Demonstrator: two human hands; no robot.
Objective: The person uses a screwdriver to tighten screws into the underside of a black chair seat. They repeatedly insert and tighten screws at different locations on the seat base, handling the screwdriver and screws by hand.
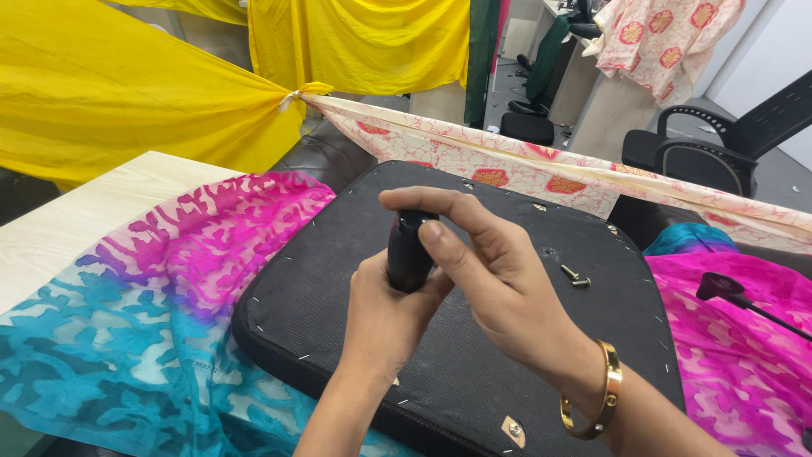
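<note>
Nearest the camera, the left hand (pixel 385 317) rises from six o'clock and is clenched round the lower part of a black cylindrical handle (pixel 406 252). The right hand (pixel 486 267), with a gold bangle (pixel 596 398) on its wrist, comes in from five o'clock; its thumb and fingers close over the handle's top. Both hands therefore grasp the same object, which stands upright between them, about at frame centre.

Judgement: the step in hand appears to be driving or turning a fastener into the black seat pad (pixel 338 279) lying underside up beneath the hands. The tool's tip is hidden by the left hand, so contact cannot be confirmed. The next move would call for steady downward pressure and a square, upright handle.

At three o'clock from the grip, just beside it, two loose screws (pixel 575 277) lie on the pad. Further out at three o'clock rests another black tool (pixel 727 289), on pink and blue patterned cloth (pixel 169 279). At eleven o'clock hangs yellow fabric (pixel 127 85).
</note>
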